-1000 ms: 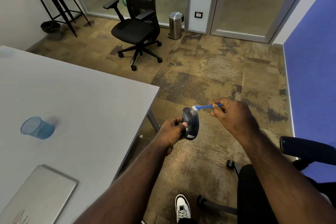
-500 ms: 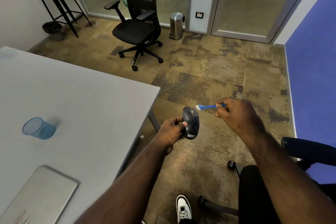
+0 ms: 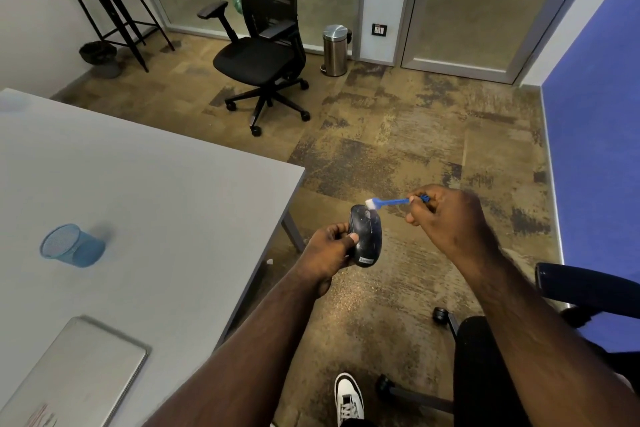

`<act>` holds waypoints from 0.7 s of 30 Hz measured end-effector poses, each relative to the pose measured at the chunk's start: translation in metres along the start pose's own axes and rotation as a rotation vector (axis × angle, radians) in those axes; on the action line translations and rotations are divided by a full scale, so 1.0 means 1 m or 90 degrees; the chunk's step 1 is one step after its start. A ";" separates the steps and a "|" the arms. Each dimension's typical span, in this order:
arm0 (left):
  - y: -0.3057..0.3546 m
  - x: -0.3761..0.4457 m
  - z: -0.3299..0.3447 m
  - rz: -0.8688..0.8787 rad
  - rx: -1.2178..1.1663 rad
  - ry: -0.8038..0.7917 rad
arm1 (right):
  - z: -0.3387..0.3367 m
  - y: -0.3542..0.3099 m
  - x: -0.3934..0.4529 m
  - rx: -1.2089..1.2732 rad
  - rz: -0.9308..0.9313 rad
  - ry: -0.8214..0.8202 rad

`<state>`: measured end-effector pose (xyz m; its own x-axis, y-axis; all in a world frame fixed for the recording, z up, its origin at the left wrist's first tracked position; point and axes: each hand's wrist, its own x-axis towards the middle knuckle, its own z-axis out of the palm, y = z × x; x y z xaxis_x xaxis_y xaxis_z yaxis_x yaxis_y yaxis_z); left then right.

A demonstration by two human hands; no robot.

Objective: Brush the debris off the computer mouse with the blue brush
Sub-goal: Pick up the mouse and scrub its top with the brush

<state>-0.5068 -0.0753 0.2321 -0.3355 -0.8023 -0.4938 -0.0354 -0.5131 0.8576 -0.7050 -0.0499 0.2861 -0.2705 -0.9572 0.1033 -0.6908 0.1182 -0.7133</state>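
Note:
A black computer mouse (image 3: 367, 239) with pale specks on its top is held upright over the floor, off the table's right edge. My left hand (image 3: 327, 255) grips it from the left side, thumb on its top. My right hand (image 3: 446, 218) pinches the handle of a small blue brush (image 3: 393, 202) with white bristles. The bristles rest on the far end of the mouse, near the wheel.
A grey table (image 3: 156, 218) on the left carries a blue mesh cup (image 3: 71, 246) and a closed silver laptop (image 3: 72, 378). A black office chair (image 3: 263, 55) and a steel bin (image 3: 335, 49) stand farther off. A chair with a dark armrest (image 3: 588, 284) is at my right.
The brush had drawn off to the right of the mouse half a second ago; now its bristles are back on the mouse's far end. My left hand and the mouse have barely moved.

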 end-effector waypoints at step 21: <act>0.000 -0.001 -0.003 -0.003 0.008 0.009 | -0.004 0.016 -0.009 0.021 -0.009 -0.089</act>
<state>-0.5035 -0.0754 0.2319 -0.3223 -0.8037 -0.5002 -0.0494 -0.5134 0.8567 -0.7164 -0.0388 0.2763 -0.1623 -0.9866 0.0176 -0.6708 0.0973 -0.7352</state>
